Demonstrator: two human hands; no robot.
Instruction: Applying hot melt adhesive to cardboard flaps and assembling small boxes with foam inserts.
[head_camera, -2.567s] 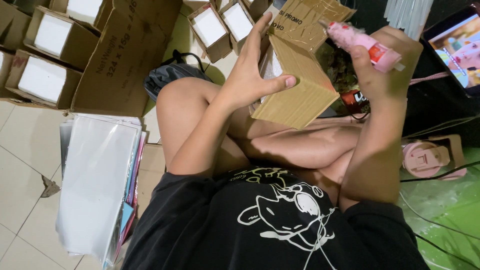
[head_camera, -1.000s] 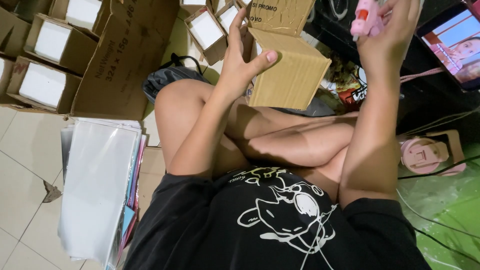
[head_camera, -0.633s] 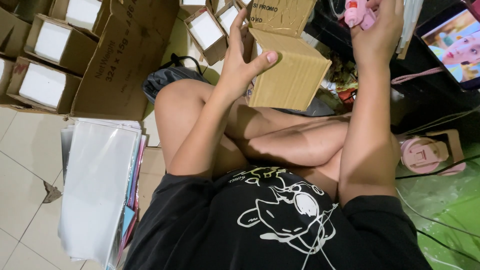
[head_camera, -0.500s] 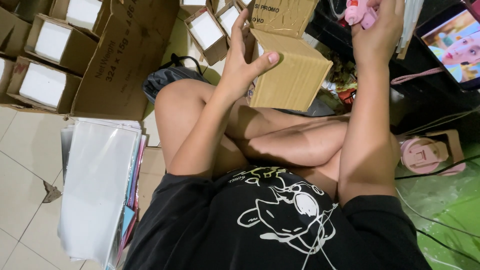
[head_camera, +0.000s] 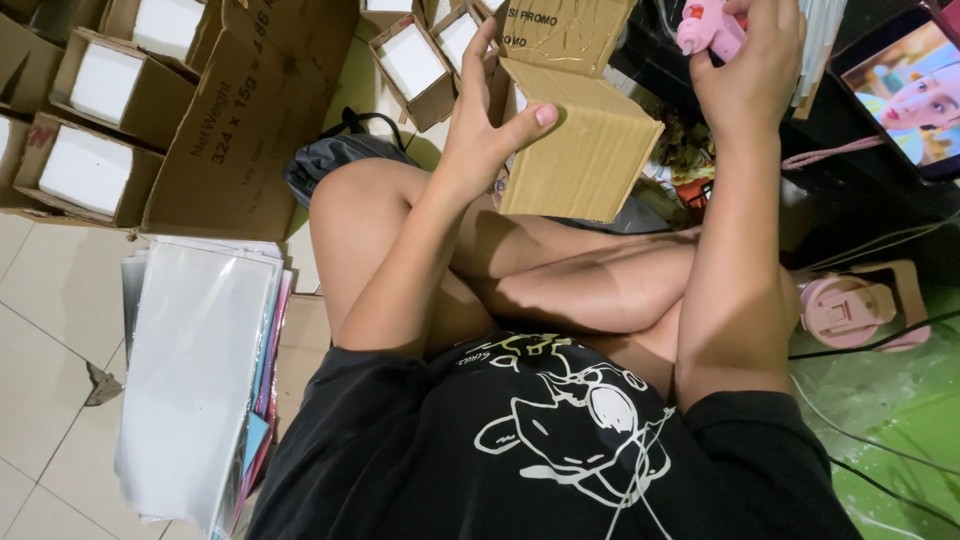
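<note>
Head view, looking down at a seated person's lap and crossed legs.

A: What do I have in each hand?

B: My left hand (head_camera: 480, 140) grips a small cardboard box (head_camera: 580, 150) above the knees, thumb pressed on its near face, fingers curled over the open top edge. My right hand (head_camera: 750, 60) is closed around a pink glue gun (head_camera: 708, 25), raised just right of the box, apart from it.

A: And around me?

B: Open boxes (head_camera: 100, 85) with white filling lie on the floor to the left, beside a stack of clear sleeves (head_camera: 200, 370). A screen (head_camera: 900, 95) glows at right; the pink object (head_camera: 850, 310) below it may be a tape dispenser.
</note>
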